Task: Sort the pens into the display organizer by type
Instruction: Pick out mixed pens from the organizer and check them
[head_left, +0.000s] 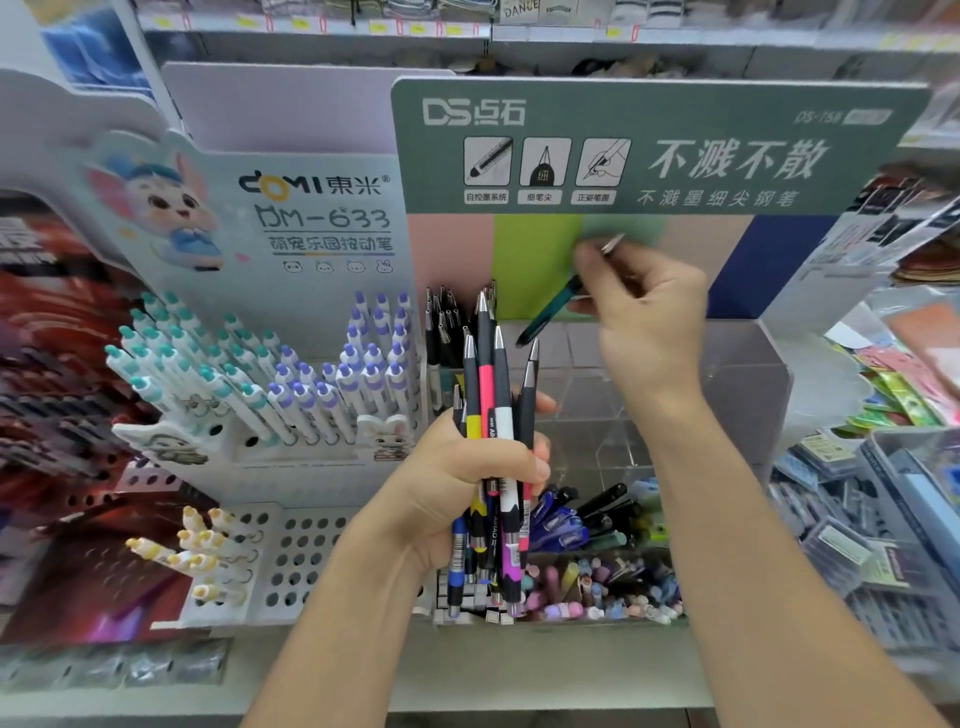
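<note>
Left hand (467, 467) fist-grips a bundle of pens (493, 415), long axis near vertical, metal tips up, barcoded ends below the fingers. Right hand (639, 312) pinches one teal pen (550, 309), tilted, lower end pointing down-left toward the bundle tips. Clear acrylic organizer (748, 364) sits under the right fingers; loose pens (587, 519) lie below. White click pens (270, 374) stand left of the fist.

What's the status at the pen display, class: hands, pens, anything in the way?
Left hand grips pen bundle. Right hand pinches teal pen above clear organizer. Nothing in the way.
</note>
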